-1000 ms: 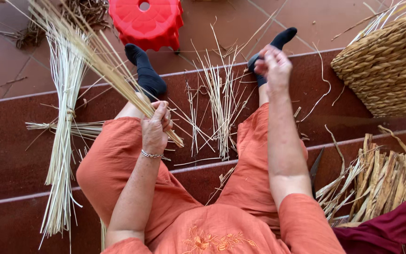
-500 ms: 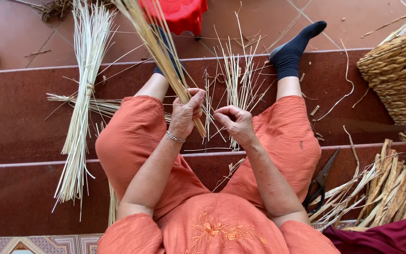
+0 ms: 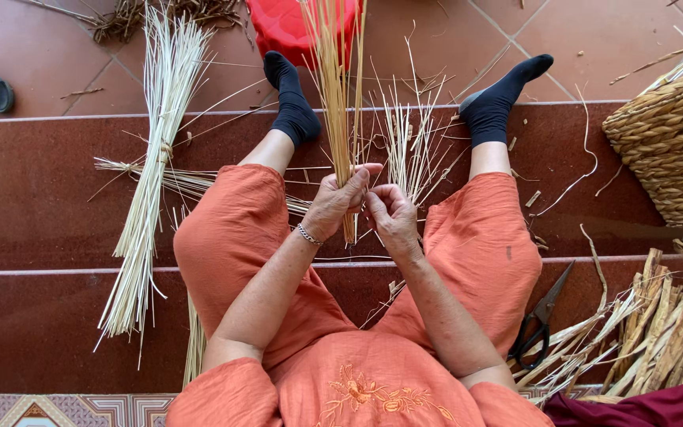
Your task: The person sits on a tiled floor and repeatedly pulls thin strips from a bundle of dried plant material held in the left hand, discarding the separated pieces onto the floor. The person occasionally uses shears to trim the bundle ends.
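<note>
The bundle of straw stalks stands upright between the knees, gripped near its lower end by the left hand, fingers closed round it. The right hand, just beside, pinches at the same stems. A firm, even grip low down likely keeps the stiff, pale stalks aligned. Beyond the left hand lies a long tied sheaf; past the right, black scissors and a coarse woven basket.
</note>
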The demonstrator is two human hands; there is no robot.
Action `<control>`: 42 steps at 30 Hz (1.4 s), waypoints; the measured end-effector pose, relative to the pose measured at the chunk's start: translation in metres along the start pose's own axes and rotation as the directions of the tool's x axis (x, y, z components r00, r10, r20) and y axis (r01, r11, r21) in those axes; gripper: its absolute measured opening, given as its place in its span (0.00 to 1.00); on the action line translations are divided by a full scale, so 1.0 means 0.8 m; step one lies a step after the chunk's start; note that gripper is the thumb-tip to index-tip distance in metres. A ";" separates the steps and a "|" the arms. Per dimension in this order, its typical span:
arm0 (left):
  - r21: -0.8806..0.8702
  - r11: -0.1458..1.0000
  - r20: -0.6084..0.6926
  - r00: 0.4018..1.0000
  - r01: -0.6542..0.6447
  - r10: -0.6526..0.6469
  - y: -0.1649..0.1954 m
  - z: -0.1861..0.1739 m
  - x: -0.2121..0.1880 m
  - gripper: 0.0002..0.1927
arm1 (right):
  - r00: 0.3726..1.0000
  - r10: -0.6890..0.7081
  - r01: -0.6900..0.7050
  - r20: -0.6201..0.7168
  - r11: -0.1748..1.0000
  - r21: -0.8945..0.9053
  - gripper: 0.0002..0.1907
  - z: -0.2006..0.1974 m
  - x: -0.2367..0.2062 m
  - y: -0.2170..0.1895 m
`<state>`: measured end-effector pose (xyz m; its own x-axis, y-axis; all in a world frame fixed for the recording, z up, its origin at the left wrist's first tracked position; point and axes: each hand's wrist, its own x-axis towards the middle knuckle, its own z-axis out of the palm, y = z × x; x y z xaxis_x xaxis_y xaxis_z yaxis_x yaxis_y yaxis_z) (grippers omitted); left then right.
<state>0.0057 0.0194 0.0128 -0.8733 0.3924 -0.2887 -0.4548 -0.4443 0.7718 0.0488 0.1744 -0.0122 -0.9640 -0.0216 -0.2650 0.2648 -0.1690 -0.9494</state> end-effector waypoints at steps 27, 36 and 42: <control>-0.127 0.955 -0.165 0.955 -0.269 0.247 -0.024 0.014 -0.013 0.15 | 0.896 0.396 -0.377 0.200 0.445 0.812 0.39 0.032 0.016 0.042; -0.123 0.967 -0.318 0.932 -0.224 0.176 0.010 -0.012 -0.017 0.11 | 0.847 0.388 -0.449 -0.363 0.888 -0.098 0.08 -0.076 0.087 0.125; -0.072 0.986 -0.326 0.938 -0.148 0.117 0.004 -0.016 -0.015 0.14 | 0.896 0.097 -0.415 -0.433 0.530 -0.740 0.10 -0.096 0.095 0.144</control>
<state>0.0123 0.0032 0.0111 -0.9295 0.0537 -0.3650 -0.3318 -0.5541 0.7635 0.0079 0.2293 -0.1544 -0.8278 0.3908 -0.4025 0.5580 0.6483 -0.5180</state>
